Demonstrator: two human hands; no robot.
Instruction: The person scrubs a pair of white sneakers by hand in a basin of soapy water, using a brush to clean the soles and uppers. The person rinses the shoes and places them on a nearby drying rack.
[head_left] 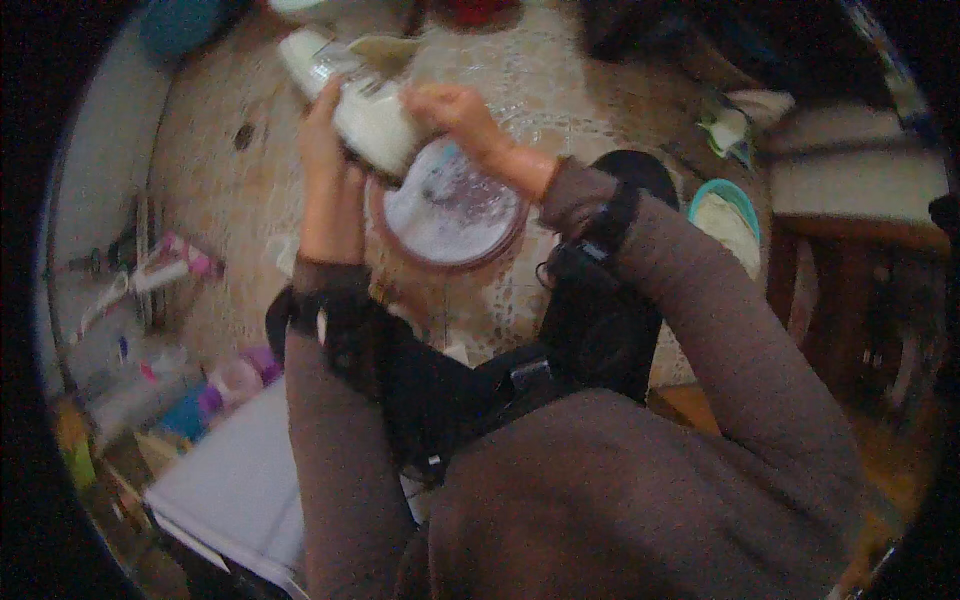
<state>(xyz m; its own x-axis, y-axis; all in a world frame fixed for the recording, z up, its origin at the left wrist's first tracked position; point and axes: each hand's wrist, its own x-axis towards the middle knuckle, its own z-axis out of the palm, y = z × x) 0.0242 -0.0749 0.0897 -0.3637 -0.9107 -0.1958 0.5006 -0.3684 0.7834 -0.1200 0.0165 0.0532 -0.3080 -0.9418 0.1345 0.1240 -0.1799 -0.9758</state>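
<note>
A pale white shoe (378,122) is held tilted above the near side of the tiled floor's round basin (393,232), overlapping its upper left rim. My left hand (322,135) is closed around the shoe's left side, thumb over the top. My right hand (455,115) has its fingers curled against the shoe's right edge; whether a small tool is also inside them is hidden. Below the shoe, foamy water (455,205) fills the pinkish basin. The shoe's lower end is smeared by motion.
A teal bowl (722,190) with pale contents stands at the right. Pink and white items (175,265) lie along the left wall. A white flat-topped box (235,480) is at my lower left. Patterned tiles (560,110) surround the basin.
</note>
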